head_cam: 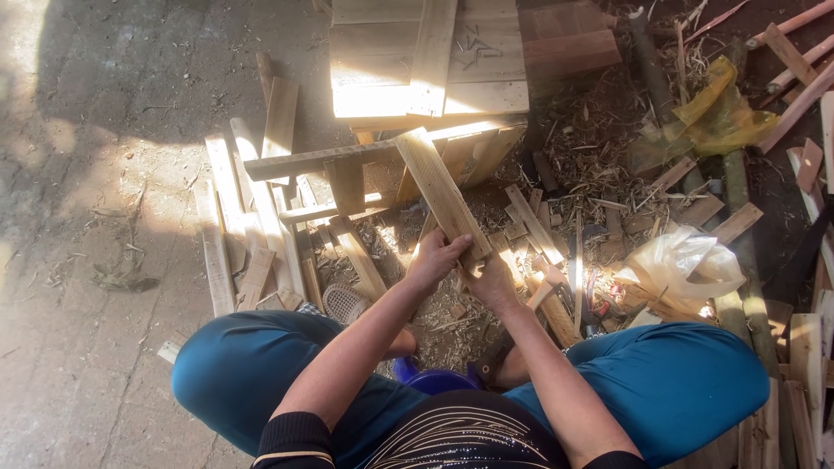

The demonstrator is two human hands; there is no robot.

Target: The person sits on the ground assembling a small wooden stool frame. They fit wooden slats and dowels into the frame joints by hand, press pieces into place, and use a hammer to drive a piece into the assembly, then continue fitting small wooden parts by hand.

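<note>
I sit with knees apart in blue trousers. Both hands grip the near end of a flat wooden plank (439, 191) that slants up and to the left, its far end resting on a long wooden strip (321, 159). My left hand (434, 259) holds the plank's left edge. My right hand (489, 280) clasps its lower right corner. A hammer (547, 304) with a wooden handle lies on the ground just right of my right hand.
A wooden box (430, 61) with loose nails on its top stands beyond the plank. Loose slats (248, 217) lie to the left on the paved ground. Wood scraps, shavings, a white plastic bag (682, 265) and a yellow bag (721, 113) crowd the right.
</note>
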